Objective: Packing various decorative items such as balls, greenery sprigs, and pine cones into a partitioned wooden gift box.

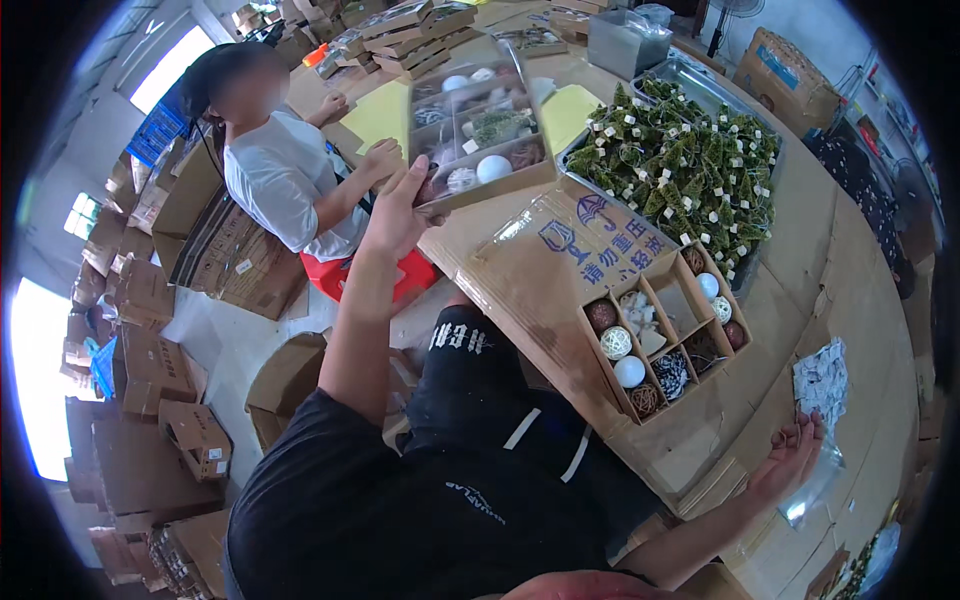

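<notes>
My left hand [400, 215] grips the near left corner of a divided box [470, 195], tilted above the table. White balls, a small green tree and other ornaments show through its clear-looking cover. My right hand [785, 462] rests at the table's right side with fingers loosely bent and apart. Its fingertips are beside a crumpled grey-white bundle [822, 380], and a clear plastic piece [812, 490] lies by the palm. Between my hands a second divided box [665, 332] sits uncovered on cardboard, holding brown and white balls and other ornaments around a bare middle compartment.
A tray [778, 205] heaped with small green trees on white bases stands beyond the uncovered box. A grey plastic bin [628, 45] and stacked boxes [420, 35] are at the back. A co-worker [290, 170] sits at left, a hand near my held box. Cartons [150, 370] crowd the left floor.
</notes>
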Motion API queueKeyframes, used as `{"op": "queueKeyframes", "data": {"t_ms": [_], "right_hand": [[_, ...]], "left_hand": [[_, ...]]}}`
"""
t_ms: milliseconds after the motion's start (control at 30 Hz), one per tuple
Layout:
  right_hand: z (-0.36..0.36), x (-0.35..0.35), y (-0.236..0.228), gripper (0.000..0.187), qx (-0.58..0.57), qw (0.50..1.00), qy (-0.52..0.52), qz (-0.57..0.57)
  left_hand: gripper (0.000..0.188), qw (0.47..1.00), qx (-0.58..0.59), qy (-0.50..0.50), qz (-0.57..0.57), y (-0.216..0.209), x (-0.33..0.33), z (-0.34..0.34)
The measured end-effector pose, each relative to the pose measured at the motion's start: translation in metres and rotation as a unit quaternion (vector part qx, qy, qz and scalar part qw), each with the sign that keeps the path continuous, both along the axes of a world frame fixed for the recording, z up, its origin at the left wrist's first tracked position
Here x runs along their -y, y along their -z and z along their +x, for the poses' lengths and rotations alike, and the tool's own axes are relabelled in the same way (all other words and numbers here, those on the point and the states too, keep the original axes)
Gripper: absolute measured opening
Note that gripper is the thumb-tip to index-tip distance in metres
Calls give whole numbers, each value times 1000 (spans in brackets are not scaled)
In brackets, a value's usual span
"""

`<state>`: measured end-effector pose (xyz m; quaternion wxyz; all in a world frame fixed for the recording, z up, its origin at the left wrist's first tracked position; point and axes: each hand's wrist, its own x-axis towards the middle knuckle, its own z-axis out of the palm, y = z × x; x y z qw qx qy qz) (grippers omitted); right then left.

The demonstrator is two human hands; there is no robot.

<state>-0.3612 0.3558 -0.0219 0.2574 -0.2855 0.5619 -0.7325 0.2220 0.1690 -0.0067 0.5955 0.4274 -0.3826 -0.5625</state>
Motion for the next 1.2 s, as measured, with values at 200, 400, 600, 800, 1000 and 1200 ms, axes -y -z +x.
{"op": "queueKeyframes", "data": {"t_ms": [200,400,600,800,1000,1200], "right_hand": [[-1,1,5,33,4,1000,9,-1],[17,14,8,29,8,999,-43,5],[18,3,5,29,20,999,-17,21],[15,1,11,32,27,999,-22,20],[16,-7,12,28,26,999,-9,29],[11,-19,11,27,16,998,13,53]], "left_hand": [[60,961,102,255,-24,-39,-35,-22],[62,980,110,162,-38,-12,-32,-11],[28,985,-74,-93,123,61,33,17],[28,958,-51,-185,211,103,88,44],[36,938,111,-260,200,94,105,10],[78,831,507,-214,73,108,68,-28]]}}
